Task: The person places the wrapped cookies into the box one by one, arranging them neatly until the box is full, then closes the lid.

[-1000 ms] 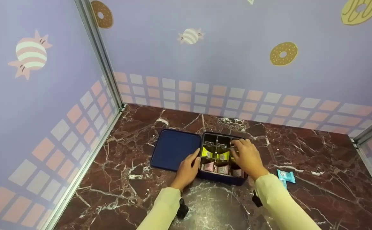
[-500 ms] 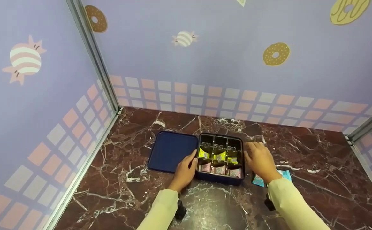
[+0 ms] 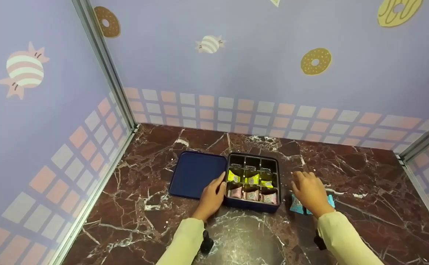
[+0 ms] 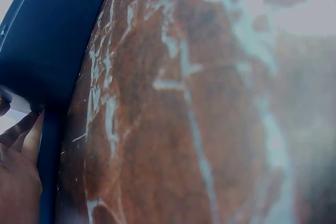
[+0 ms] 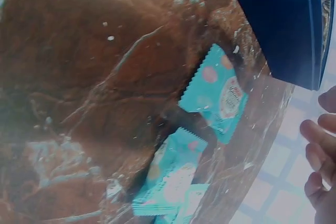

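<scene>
A dark blue box (image 3: 253, 207) with a grid of small compartments sits mid-table. Its yellow-green packets (image 3: 250, 179) fill the middle row and pink ones (image 3: 252, 194) the near row, while the far row looks dark. My left hand (image 3: 218, 185) rests against the box's left wall, thumb by the rim. In the left wrist view its fingers (image 4: 23, 145) lie along a dark blue edge (image 4: 50, 51). My right hand (image 3: 304, 184) hovers with relaxed fingers (image 5: 317, 153) over teal packets (image 3: 297, 207) (image 5: 216, 92) lying right of the box (image 5: 278, 22), and it holds nothing.
The box's blue lid (image 3: 196, 173) lies flat just left of the box. The marble table (image 3: 365, 206) is fenced by pastel walls behind and on both sides, with a metal post (image 3: 104, 70) in the left corner. Another teal packet (image 5: 168, 182) lies beside the first.
My right hand left the box's far-right compartments and moved right and nearer, over the teal packets. The left hand stayed at the box's left wall.
</scene>
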A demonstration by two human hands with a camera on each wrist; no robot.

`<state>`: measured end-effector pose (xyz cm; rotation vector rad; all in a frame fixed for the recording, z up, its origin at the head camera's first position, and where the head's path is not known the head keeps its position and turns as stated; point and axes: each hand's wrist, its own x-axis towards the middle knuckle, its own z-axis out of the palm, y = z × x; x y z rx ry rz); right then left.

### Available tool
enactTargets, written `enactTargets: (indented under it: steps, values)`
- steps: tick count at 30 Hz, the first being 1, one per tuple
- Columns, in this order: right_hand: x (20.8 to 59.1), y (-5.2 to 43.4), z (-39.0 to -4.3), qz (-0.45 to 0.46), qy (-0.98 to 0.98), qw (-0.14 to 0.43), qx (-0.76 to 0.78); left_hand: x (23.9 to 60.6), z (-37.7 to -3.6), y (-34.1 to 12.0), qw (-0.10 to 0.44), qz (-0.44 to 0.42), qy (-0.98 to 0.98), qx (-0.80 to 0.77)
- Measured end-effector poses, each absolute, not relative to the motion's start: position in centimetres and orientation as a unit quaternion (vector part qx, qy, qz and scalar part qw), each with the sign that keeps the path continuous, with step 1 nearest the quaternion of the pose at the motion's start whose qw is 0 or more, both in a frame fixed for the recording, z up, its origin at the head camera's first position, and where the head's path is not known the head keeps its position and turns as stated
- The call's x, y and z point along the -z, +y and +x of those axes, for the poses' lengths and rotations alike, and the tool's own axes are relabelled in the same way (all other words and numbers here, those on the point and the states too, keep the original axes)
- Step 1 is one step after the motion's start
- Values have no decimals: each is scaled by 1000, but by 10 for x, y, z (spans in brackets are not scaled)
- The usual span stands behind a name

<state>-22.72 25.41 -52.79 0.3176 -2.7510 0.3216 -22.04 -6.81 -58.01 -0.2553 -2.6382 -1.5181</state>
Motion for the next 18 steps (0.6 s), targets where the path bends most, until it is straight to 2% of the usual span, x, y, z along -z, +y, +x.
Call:
enactTargets:
  steps: [6,14,18]
  values:
    - [530,262,-215,99,-981,137,-90,582,-219,-67,43,-84,-862,497]
    - [531,266,-203,52,-995,2,-82,582,-219,-67,43,-85,-861,500]
    - [533,266,-201,46,-995,-29,-80,583,-220,-67,46,-87,-861,499]
